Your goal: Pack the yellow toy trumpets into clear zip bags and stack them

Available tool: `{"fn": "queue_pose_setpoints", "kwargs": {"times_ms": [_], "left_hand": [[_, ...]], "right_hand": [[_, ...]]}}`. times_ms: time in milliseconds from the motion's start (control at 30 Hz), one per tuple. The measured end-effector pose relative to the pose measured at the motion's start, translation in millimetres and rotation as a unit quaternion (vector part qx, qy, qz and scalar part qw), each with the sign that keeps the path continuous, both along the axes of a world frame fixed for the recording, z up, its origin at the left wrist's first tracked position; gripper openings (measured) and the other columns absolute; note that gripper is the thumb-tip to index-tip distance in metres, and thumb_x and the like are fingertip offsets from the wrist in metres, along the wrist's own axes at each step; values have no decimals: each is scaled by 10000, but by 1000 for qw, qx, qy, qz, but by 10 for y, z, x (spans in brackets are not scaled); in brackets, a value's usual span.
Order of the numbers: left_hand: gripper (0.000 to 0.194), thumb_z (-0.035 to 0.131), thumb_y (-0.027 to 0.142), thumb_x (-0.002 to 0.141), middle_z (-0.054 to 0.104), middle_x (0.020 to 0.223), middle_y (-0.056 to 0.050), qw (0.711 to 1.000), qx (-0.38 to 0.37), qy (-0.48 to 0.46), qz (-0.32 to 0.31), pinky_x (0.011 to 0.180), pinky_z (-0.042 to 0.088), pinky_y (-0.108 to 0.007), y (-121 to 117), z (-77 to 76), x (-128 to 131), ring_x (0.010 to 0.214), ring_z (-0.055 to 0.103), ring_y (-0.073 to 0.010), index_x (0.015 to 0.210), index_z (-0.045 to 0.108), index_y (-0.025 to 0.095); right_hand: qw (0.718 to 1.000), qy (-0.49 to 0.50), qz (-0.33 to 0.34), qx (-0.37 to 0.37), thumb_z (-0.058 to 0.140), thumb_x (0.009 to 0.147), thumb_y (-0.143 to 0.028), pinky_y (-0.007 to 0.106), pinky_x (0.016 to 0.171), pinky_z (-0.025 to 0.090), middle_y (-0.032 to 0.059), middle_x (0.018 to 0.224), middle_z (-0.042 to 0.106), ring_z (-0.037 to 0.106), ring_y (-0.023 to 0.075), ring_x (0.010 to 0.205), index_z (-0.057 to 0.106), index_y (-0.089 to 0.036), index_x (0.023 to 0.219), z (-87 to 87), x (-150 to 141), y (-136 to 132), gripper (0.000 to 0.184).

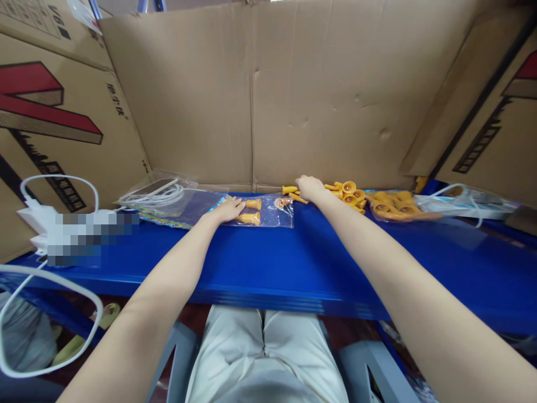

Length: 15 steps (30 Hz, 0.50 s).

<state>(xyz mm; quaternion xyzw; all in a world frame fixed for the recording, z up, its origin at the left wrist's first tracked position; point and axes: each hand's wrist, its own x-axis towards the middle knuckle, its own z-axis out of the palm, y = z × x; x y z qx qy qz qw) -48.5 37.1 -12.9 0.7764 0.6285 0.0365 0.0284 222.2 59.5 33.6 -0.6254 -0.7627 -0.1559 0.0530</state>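
Observation:
My left hand (229, 211) lies flat with its fingers stretched over a clear plastic bag (272, 218) that has a colourful printed edge. Two orange plastic pieces (250, 219) show beside its fingertips, and another orange piece with a round cup (281, 203) is at the bag's right end. Farther right, my right hand (310, 187) reaches down among loose orange pipe-shaped pieces (349, 196) with round cups. Its fingers are curled, their tips hidden behind the hand, so whatever they grip cannot be made out.
A filled bag of orange pieces (394, 204) lies right of the pile. White coiled cable (163, 194) in plastic and a white charger (37, 215) occupy the left of the blue shelf (268, 263). Cardboard (327, 95) walls the back, with boxes (67, 129) at the sides.

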Motion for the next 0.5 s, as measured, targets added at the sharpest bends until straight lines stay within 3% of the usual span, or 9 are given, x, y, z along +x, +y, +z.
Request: {"fn": "queue_pose_setpoints", "kwargs": {"times_ms": [167, 300, 500], "left_hand": [[640, 149, 421, 943, 262, 1538, -84, 1000, 12, -9, -3, 1159, 164, -323, -2, 1, 6, 1436, 200, -192, 1467, 334, 103], [635, 154, 396, 945, 252, 1541, -83, 1000, 5, -12, 3, 1159, 156, -296, -27, 18, 21, 1438, 187, -186, 1467, 329, 79], [617, 181, 393, 950, 273, 1534, -83, 1000, 11, -20, 10, 1154, 168, -291, -47, 28, 31, 1435, 202, -188, 1462, 345, 89]], "right_hand": [[980, 189, -42, 53, 557, 779, -94, 295, 835, 461, 130, 1158, 597, 594, 223, 1011, 611, -148, 1114, 101, 151, 104, 343], [931, 342, -55, 113, 602, 746, -118, 333, 871, 459, 127, 1132, 604, 569, 238, 1051, 559, -138, 1100, 160, 224, 119, 358], [865, 473, -2, 170, 646, 749, -233, 323, 819, 473, 98, 1056, 604, 602, 202, 960, 506, -177, 1085, 115, 353, 234, 368]]}}
